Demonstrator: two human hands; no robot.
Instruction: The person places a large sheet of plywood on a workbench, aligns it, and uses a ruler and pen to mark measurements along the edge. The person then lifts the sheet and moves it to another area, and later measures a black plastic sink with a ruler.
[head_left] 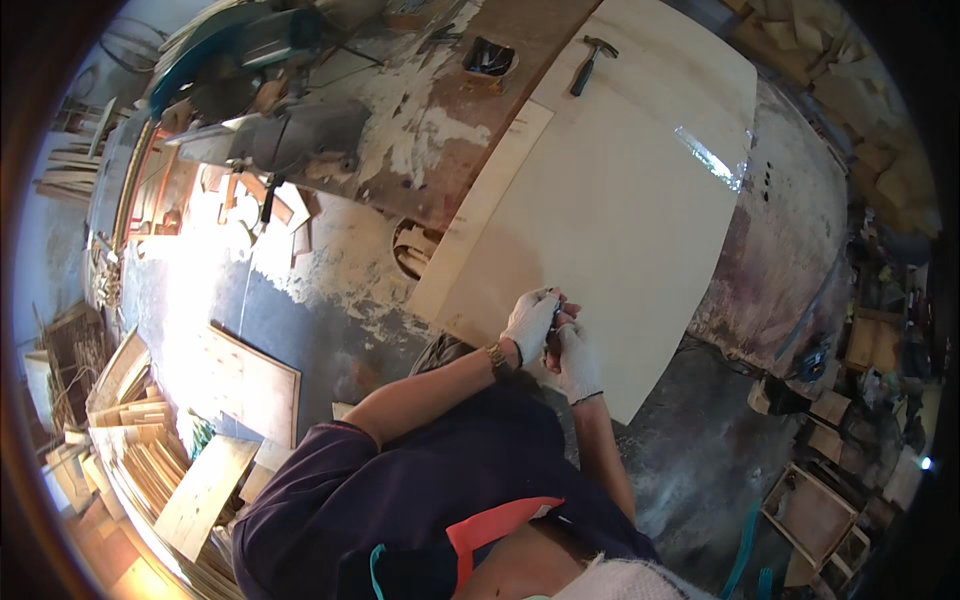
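Note:
My left hand [529, 325] and my right hand [578, 362] are together over the near end of a large pale board [630, 210]. Both wear white gloves with the fingertips bare, and a gold-coloured watch [497, 360] circles my left wrist. The fingers of each are bent inward and closed around something small and dark that I cannot make out. A narrow pale strip [490, 200] lies along the board's left side. Toward the far end rests a claw hammer [590, 70] with a dark handle. A shiny clear piece [708, 158] lies near the right edge.
Under the board is a worn, stained bench [440, 130] with a round cutout. A green power saw [235, 55] stands far left. Wood offcuts [150, 450] are stacked lower left. A blue-and-black tool [817, 357] sits at the bench's right edge, near a wooden frame [812, 512].

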